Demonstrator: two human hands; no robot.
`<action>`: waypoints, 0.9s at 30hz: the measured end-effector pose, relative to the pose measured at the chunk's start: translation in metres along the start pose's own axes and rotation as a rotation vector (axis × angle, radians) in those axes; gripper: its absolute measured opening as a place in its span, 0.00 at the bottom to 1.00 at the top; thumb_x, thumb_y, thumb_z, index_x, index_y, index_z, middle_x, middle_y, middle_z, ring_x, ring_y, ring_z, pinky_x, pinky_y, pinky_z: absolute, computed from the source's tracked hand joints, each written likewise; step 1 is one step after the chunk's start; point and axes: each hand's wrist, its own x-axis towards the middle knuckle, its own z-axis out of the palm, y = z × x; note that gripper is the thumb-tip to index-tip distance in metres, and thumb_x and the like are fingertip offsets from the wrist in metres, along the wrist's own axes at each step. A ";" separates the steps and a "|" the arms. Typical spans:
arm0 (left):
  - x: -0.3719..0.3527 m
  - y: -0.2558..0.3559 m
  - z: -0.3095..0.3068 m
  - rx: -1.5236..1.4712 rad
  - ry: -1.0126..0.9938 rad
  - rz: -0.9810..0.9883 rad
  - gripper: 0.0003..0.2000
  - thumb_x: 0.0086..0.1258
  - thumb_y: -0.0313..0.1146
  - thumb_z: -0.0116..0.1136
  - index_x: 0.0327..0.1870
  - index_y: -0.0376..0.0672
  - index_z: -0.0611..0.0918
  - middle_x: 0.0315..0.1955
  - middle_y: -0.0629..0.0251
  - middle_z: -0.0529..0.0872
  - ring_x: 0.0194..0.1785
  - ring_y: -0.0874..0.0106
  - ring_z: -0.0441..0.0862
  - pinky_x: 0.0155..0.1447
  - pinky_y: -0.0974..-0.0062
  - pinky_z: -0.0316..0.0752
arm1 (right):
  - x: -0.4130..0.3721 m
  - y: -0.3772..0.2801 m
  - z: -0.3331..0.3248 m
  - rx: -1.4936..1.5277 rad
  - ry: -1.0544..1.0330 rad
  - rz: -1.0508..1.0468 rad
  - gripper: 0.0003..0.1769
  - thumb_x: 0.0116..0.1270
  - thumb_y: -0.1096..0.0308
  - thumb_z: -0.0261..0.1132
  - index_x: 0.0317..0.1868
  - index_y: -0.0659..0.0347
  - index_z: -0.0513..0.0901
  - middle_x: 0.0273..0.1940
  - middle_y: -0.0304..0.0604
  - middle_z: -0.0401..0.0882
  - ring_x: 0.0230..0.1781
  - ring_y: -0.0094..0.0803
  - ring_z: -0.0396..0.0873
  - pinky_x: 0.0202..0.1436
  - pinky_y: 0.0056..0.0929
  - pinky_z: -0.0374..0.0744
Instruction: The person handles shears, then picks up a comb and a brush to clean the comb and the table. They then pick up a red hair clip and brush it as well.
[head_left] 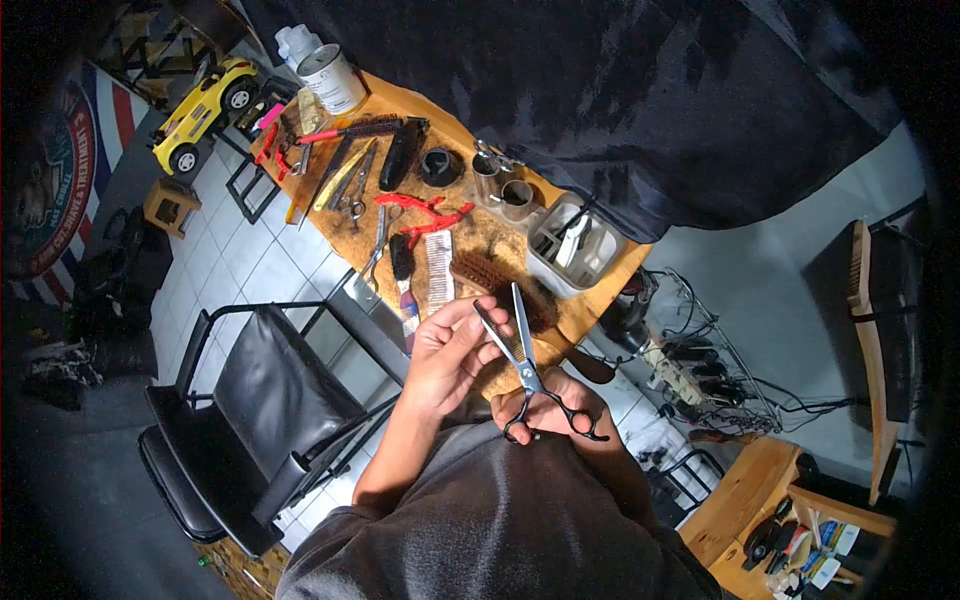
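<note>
Black-handled thinning scissors point(528, 372) stand with their blades apart, pointing away from me. My right hand point(560, 400) grips them at the finger rings, near my lap. My left hand point(450, 350) is closed around the end of the toothed left blade. Just beyond the hands lie a white comb point(439, 270), a brown brush point(482, 272) and a black-bristled brush point(401, 258). Red clips point(425, 210) and more scissors point(377, 245) rest farther up the wooden table point(630, 268). Parts of the fingers on the rings are hidden.
A grey bin point(575, 280) with tools stands at the table's right end, beside metal cups point(516, 200). A tin point(332, 80) stands at the far end. Left is a black chair point(280, 370); right are cables point(700, 350) and a wooden shelf point(745, 500).
</note>
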 end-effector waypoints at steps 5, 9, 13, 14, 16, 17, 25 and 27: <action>-0.001 0.008 0.008 -0.022 0.068 -0.004 0.14 0.72 0.33 0.53 0.53 0.35 0.76 0.44 0.58 0.83 0.45 0.70 0.83 0.46 0.76 0.82 | 0.001 0.000 0.001 -0.017 -0.003 0.012 0.49 0.50 0.41 0.72 0.60 0.75 0.71 0.49 0.49 0.74 0.40 0.33 0.70 0.41 0.27 0.66; -0.001 0.008 0.003 0.038 0.052 0.032 0.14 0.72 0.34 0.53 0.52 0.34 0.77 0.43 0.56 0.84 0.43 0.69 0.84 0.44 0.77 0.82 | 0.004 -0.004 0.007 -0.010 0.004 0.046 0.48 0.50 0.41 0.72 0.59 0.75 0.71 0.48 0.49 0.74 0.41 0.33 0.70 0.42 0.28 0.67; -0.001 0.006 -0.004 0.073 0.073 0.048 0.13 0.72 0.34 0.53 0.50 0.35 0.77 0.39 0.58 0.84 0.36 0.72 0.83 0.39 0.79 0.81 | 0.007 -0.004 0.008 -0.024 0.003 0.042 0.48 0.51 0.42 0.72 0.59 0.75 0.71 0.44 0.48 0.74 0.41 0.32 0.70 0.42 0.27 0.67; -0.001 0.005 -0.006 0.070 0.082 0.049 0.12 0.72 0.34 0.53 0.49 0.36 0.78 0.37 0.59 0.84 0.34 0.73 0.83 0.37 0.80 0.80 | 0.007 -0.004 0.009 -0.028 0.006 0.038 0.47 0.51 0.42 0.71 0.59 0.75 0.71 0.43 0.48 0.74 0.41 0.32 0.70 0.42 0.27 0.67; 0.000 0.005 -0.007 0.061 0.149 0.034 0.11 0.72 0.34 0.53 0.47 0.37 0.78 0.35 0.61 0.84 0.31 0.75 0.81 0.35 0.81 0.79 | 0.008 -0.004 0.009 -0.021 0.006 0.040 0.47 0.52 0.42 0.71 0.59 0.75 0.71 0.41 0.47 0.75 0.41 0.31 0.70 0.42 0.27 0.67; 0.001 0.005 -0.007 0.054 0.205 0.017 0.10 0.73 0.35 0.52 0.46 0.37 0.78 0.35 0.62 0.84 0.31 0.76 0.81 0.35 0.82 0.79 | 0.008 -0.006 0.009 -0.011 0.003 0.046 0.46 0.52 0.42 0.72 0.58 0.75 0.72 0.41 0.47 0.75 0.41 0.31 0.70 0.42 0.27 0.67; 0.007 0.010 0.003 0.001 0.350 -0.021 0.11 0.75 0.36 0.47 0.50 0.39 0.74 0.41 0.63 0.81 0.40 0.74 0.82 0.43 0.78 0.79 | -0.001 0.004 -0.014 -0.091 -0.064 0.022 0.44 0.53 0.50 0.73 0.64 0.67 0.69 0.52 0.51 0.77 0.42 0.32 0.76 0.45 0.25 0.72; 0.007 0.009 0.005 0.007 0.343 -0.026 0.11 0.75 0.36 0.46 0.51 0.39 0.73 0.42 0.63 0.81 0.41 0.74 0.81 0.45 0.79 0.79 | 0.005 -0.004 -0.004 -0.025 -0.061 0.075 0.40 0.55 0.55 0.73 0.63 0.67 0.69 0.51 0.53 0.77 0.41 0.32 0.77 0.43 0.26 0.74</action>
